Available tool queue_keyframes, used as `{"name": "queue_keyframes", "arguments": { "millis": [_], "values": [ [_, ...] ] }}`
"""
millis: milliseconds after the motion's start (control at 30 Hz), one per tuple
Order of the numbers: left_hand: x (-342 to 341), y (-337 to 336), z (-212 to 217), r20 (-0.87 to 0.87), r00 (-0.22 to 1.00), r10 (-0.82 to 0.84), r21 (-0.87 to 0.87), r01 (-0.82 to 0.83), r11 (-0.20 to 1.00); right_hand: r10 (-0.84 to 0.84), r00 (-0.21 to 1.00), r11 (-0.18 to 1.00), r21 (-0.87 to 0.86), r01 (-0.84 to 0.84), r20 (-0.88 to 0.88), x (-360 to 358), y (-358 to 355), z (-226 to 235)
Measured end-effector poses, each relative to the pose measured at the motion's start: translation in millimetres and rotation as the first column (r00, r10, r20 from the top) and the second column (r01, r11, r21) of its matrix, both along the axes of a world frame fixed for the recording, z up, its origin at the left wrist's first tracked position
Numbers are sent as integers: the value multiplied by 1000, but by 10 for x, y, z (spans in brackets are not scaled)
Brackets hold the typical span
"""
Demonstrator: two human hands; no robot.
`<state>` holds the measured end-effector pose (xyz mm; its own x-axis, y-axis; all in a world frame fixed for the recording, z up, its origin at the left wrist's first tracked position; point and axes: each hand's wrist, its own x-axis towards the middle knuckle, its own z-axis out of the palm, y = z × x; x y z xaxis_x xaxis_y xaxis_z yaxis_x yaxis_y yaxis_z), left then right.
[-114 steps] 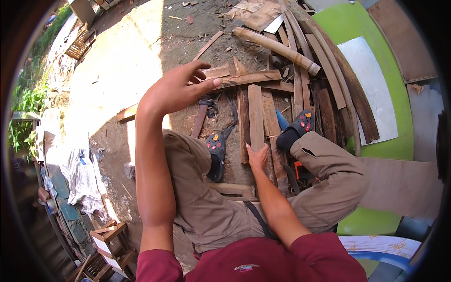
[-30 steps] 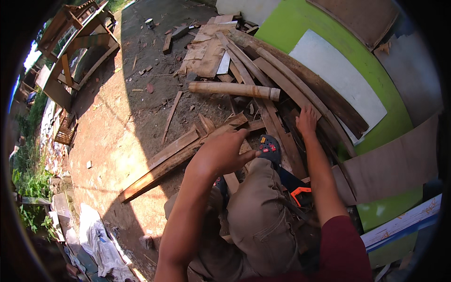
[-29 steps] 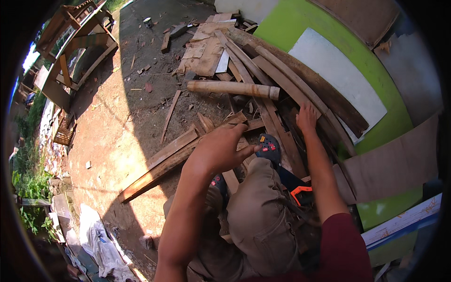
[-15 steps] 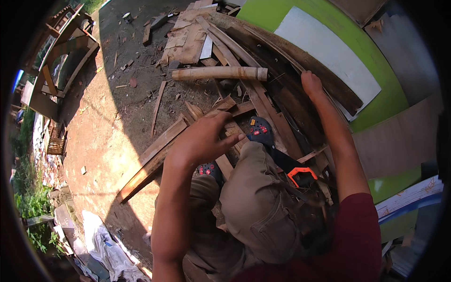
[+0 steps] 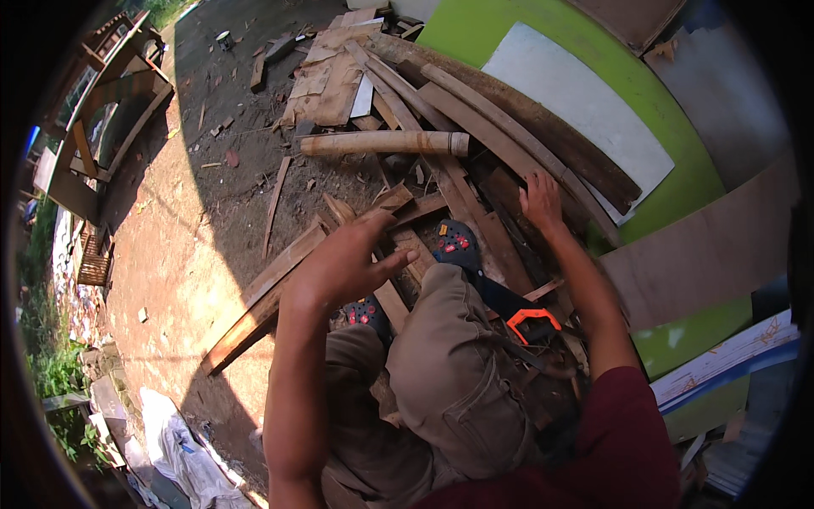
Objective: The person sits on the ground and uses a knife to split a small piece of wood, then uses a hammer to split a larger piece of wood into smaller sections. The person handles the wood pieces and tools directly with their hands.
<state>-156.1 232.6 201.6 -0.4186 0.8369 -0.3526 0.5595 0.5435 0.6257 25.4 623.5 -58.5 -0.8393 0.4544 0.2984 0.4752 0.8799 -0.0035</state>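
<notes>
The right hand [image 5: 543, 201] reaches out over the lumber pile, its fingers slightly parted and bent, with nothing enclosed in its grasp. Its fingertips lie at the lower edge of a flat brown plank [image 5: 485, 137]; whether they press on the wood or hang just above it is hard to tell from this angle. That plank lies in the right-hand heap, alongside a narrow curved-looking batten [image 5: 487, 110], with a dark weathered board [image 5: 585, 161] beyond it. The board overlaps a white sheet [image 5: 577, 110] set against a lime-green panel [image 5: 704, 161].

The left hand [image 5: 343, 259] hangs in front of the left knee, above the shorter offcuts and a long, partly sunlit beam [image 5: 246, 327]. Its thumb stands well away from loosely curled fingers, and no object shows between them.

The step in hand looks like sorting through or choosing among the planks, at the point of contact rather than lifting. Taking up that plank would call for the right fingers to hook under its edge while the thumb comes over the top, and for it to be slid clear of the batten beside it.

Between the right forearm and the right clog [image 5: 458, 244] lies an orange-handled tool [image 5: 530, 314], likely a handsaw, and a bamboo pole [image 5: 386, 143] lies across the scraps farther off
</notes>
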Motion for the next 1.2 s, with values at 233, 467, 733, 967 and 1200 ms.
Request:
{"name": "queue_keyframes", "arguments": {
  "millis": [233,467,733,967,1200],
  "values": [
    [-35,11,-20,17,1000,-11,-14,12,1000,-222,964,973,92,210,147,84,207,-61],
    [49,82,-61,-128,991,-40,109,54,993,-64,941,997,55,48,332,29,506,5],
    [153,209,3,-99,992,-82,92,91,992,-296,954,955,-42,295,-39,-141,1093,509],
    [122,106,-54,-130,989,-72,98,85,992,-542,774,838,-286,466,-328,-390,1179,394],
    [25,56,-23,-64,998,-24,171,35,985,-290,956,957,12,291,-46,-321,918,-116]
  ]
}}
